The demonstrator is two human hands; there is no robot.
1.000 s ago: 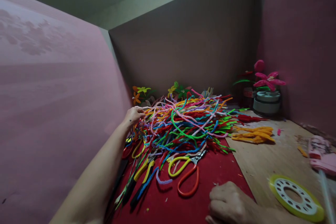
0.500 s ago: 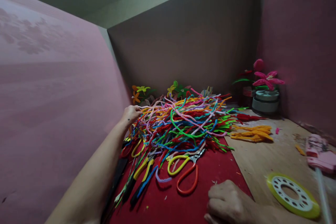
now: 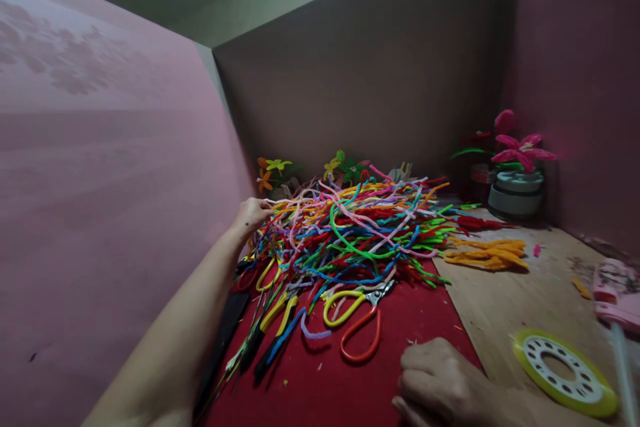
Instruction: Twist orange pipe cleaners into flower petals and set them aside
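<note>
A large tangled heap of many-coloured pipe cleaners [image 3: 360, 233] lies across the back of a red mat [image 3: 310, 393]. At the heap's left edge, my left hand [image 3: 253, 213] is closed, its fingertips pinched on the end of a pale pink pipe cleaner [image 3: 283, 201]. My right hand [image 3: 440, 373] rests curled in a loose fist at the mat's right front, and nothing sticks out of it. Between the hands lie scissors [image 3: 373, 310] with one yellow and one red handle. Pliers [image 3: 273, 323] with yellow and black handles lie to their left.
Orange pipe cleaners [image 3: 487, 255] lie on the wooden tabletop [image 3: 500, 307] right of the heap. A yellow tape roll [image 3: 525, 347] and a pink glue gun [image 3: 617, 293] are at the right. Pipe-cleaner flowers [image 3: 525, 152] stand behind. A pink panel [image 3: 125, 213] rises close on the left.
The view has shifted slightly, so most things sit a little farther right. Both hands keep nearly the same pose, the left still at the heap's edge.
</note>
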